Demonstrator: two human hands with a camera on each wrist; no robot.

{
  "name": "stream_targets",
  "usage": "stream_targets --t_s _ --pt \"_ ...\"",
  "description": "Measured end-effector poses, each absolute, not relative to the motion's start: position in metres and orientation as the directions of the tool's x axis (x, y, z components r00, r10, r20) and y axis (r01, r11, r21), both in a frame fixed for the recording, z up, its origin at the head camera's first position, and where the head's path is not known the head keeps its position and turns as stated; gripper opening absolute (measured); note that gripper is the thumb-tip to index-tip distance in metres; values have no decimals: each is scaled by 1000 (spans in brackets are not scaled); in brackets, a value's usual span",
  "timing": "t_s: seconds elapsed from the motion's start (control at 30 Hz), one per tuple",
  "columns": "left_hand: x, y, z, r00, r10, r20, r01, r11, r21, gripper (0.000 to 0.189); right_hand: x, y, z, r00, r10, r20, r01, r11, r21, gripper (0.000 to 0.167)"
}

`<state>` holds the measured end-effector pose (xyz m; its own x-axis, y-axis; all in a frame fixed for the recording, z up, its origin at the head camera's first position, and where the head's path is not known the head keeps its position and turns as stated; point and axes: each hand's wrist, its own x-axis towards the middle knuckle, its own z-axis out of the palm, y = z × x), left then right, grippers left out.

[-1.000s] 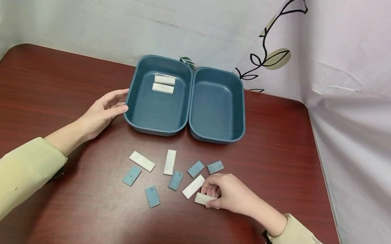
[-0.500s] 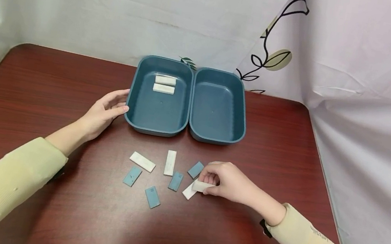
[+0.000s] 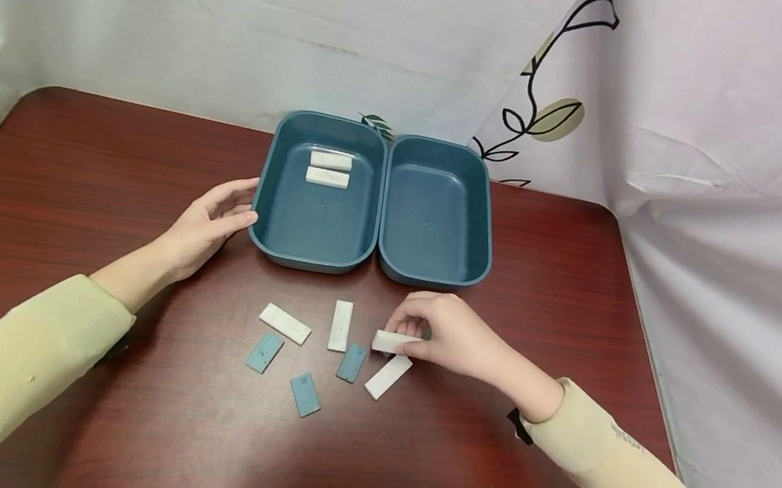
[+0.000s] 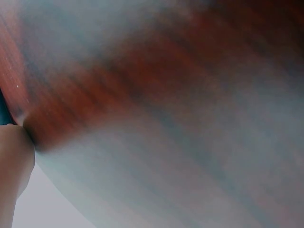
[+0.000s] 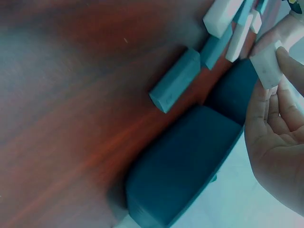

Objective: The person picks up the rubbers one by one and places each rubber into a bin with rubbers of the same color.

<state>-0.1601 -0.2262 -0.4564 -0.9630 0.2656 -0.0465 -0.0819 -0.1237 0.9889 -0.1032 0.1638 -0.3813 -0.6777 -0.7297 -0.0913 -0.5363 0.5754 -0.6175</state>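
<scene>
My right hand (image 3: 449,333) pinches a white block (image 3: 390,342) between thumb and fingers, held above the table just in front of the right bin. The right wrist view shows the same white block (image 5: 267,66) at the fingertips. Another white block (image 3: 388,377) lies beneath that hand. My left hand (image 3: 199,228) holds the left side of the left blue bin (image 3: 308,263), thumb at the rim and fingers partly hidden behind it. Two white blocks (image 3: 328,177) lie side by side inside this bin.
The right blue bin (image 3: 431,281) adjoins the left one. On the dark red table (image 3: 542,300) lie two more white blocks (image 3: 340,326) and several blue blocks (image 3: 304,394); my right hand covers some blue ones in the head view. White cloth (image 3: 391,42) hangs behind.
My right hand has lifted the white block off the table and carried it forward and left, past the slanted white block. My left hand has stayed at the left bin.
</scene>
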Motion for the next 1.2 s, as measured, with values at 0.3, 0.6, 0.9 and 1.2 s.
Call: stream_targets --t_s 0.3,0.6,0.9,1.2 --pt "-160 -227 -455 -961 269 -70 -100 -102 990 57 -119 154 -375 -674 -733 -87 -545 573 -612 18" --pt "-161 -228 -455 -961 268 -64 -93 -94 991 57 -134 143 -364 -664 -746 -45 -568 542 -620 17" --pt "-161 -228 -455 -961 269 -65 -90 -80 993 58 -151 130 -354 -656 -755 9 -579 495 -648 17" --pt "-161 -229 -455 -960 270 -81 -100 -59 993 58 -171 117 -352 -667 -744 36 -573 482 -663 16"
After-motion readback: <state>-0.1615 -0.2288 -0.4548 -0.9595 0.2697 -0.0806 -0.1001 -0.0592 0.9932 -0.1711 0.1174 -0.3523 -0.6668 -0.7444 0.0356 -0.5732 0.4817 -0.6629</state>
